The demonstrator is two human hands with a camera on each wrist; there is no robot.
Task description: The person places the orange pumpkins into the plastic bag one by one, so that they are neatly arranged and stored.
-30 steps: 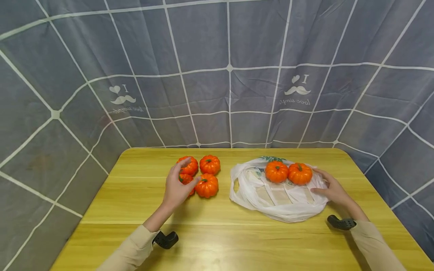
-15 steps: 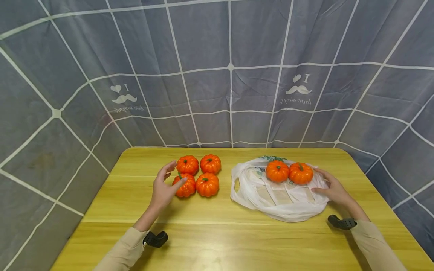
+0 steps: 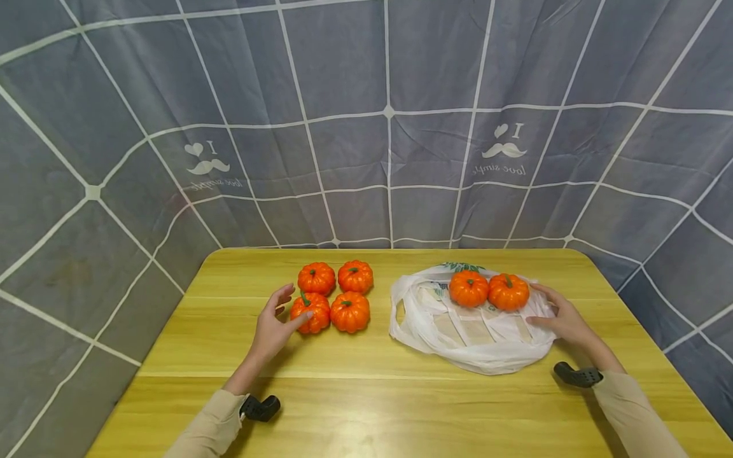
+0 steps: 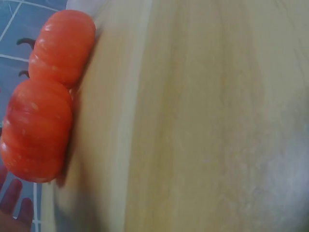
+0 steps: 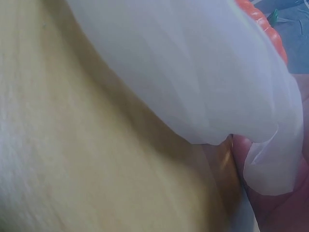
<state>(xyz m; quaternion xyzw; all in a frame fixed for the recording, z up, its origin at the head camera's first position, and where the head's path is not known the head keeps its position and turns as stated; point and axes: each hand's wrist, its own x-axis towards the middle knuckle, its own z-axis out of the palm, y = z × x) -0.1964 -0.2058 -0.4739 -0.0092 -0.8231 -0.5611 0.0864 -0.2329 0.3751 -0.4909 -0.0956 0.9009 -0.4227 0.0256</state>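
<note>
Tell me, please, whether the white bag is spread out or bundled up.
Spread out: the bag lies low and wide on the table.

Head view downward, wrist views close, tabletop (image 3: 366, 401) shared

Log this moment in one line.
left hand: by four pumpkins on table; right hand: touching right edge of bag; two pumpkins: on or in bag, unclear

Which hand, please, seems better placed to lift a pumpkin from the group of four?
Likely the left hand: it is just beside the front left pumpkin, while the right hand touches the white bag.
</note>
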